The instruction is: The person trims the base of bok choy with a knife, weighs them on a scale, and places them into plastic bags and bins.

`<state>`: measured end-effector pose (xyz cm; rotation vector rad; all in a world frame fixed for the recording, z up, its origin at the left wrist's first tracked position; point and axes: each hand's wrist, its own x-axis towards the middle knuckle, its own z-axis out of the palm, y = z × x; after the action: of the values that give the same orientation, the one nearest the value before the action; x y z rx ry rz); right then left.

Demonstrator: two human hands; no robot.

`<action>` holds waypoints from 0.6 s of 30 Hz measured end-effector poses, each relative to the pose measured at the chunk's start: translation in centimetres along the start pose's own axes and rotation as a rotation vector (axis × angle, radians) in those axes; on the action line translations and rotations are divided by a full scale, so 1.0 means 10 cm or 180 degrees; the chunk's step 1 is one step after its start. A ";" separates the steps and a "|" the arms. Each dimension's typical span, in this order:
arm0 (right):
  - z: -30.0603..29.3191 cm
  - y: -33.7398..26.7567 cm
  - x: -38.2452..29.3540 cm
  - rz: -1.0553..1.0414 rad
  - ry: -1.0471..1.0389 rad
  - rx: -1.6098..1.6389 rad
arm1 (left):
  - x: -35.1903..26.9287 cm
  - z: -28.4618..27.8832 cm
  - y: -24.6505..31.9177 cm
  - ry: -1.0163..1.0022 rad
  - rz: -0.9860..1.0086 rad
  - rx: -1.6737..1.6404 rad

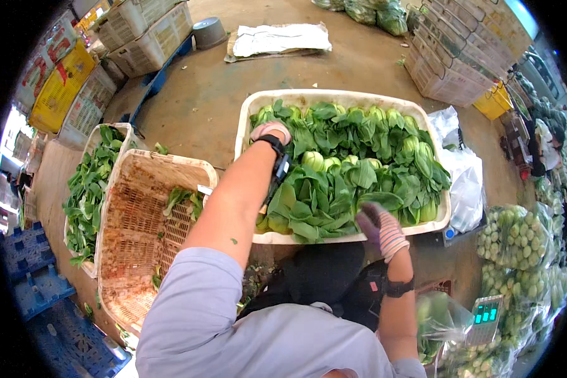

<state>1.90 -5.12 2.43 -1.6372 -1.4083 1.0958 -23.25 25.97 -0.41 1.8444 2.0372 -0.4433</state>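
A white plastic crate (pixel 345 97) filled with bok choy (pixel 354 175) stands in front of me. My left hand (pixel 271 131), in a pale glove, reaches over the crate's upper left corner and touches the leaves; its fingers are largely hidden. Gloved and slightly blurred, my right hand (pixel 380 227) is at the crate's near edge beside a broad leaf, and whether it grips anything is unclear. Dark bands circle both wrists. To the left, a tilted, stained crate (pixel 134 217) holds a few loose leaves.
Behind the stained crate, another crate (pixel 94 271) is full of greens. Stacked crates (pixel 458 61) rise at upper right. Clear plastic bags (pixel 460 184) touch the right side. Bagged vegetables (pixel 515 236) and a lit digital display (pixel 485 315) are at lower right; blue pallets (pixel 66 335) lie lower left.
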 end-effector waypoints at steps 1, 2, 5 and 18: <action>-0.09 0.02 0.02 -0.0113 0.0246 -0.0083 | -0.08 -0.05 0.02 0.0077 0.0161 -0.0177; -0.15 -0.20 0.00 -0.0030 0.0162 0.0391 | -0.18 -0.11 -0.07 0.0145 0.0253 -0.0385; -0.22 -0.53 0.05 0.0119 0.0280 0.0590 | -0.09 -0.11 -0.57 0.0368 0.0964 -0.2411; 0.15 -1.01 0.17 -0.0487 -0.0227 -0.1740 | -1.87 -0.14 -1.27 -0.0082 0.2122 -0.6372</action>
<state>-3.32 -1.84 10.70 -1.8256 -1.9677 0.7212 -34.34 8.85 9.38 0.8339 0.6821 1.2567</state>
